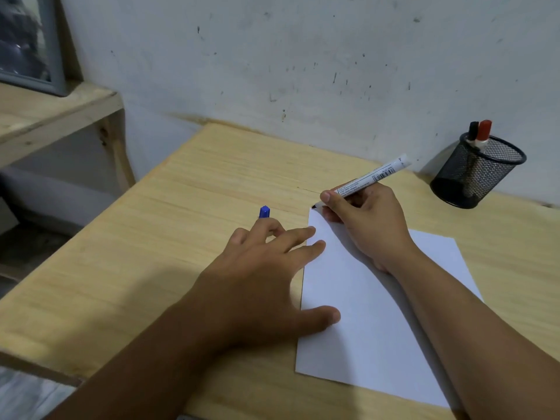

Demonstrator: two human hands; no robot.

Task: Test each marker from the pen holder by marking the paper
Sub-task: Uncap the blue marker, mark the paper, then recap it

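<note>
Nearest: the left hand [266, 268] lies palm-down at the left edge of the paper [372, 325], thumb and two fingertips spread flat and pressing the sheet down, while the index and a neighbouring finger curl round a blue cap [264, 212] that pokes up just past the knuckles, off the paper over the table [136, 268]. The paper is a plain white sheet, slightly skewed, no marks visible on the part not covered by the arms. Further up, the right hand [366, 219] rests its heel on the sheet and pinches the marker [368, 178] in a writing grip, thumb and forefinger close to the tip end. Key relation: the marker tip sits right at the far-left corner of the paper, touching or just about touching, can't tell which; the long axis runs from that tip up and away to the right, tail toward the pen holder. So the stroke has room only toward the near right, since any other way runs off the sheet. The right hand does the marking; the left only steadies. The marker has a white barrel with printed label and barcode, and a dark tip. Farthest: the pen holder [478, 171], black mesh cup near the wall [303, 56], well apart from the paper on the right, holding a black-capped marker [472, 130] and a red-capped marker [484, 130], both upright and judged untested.
</note>
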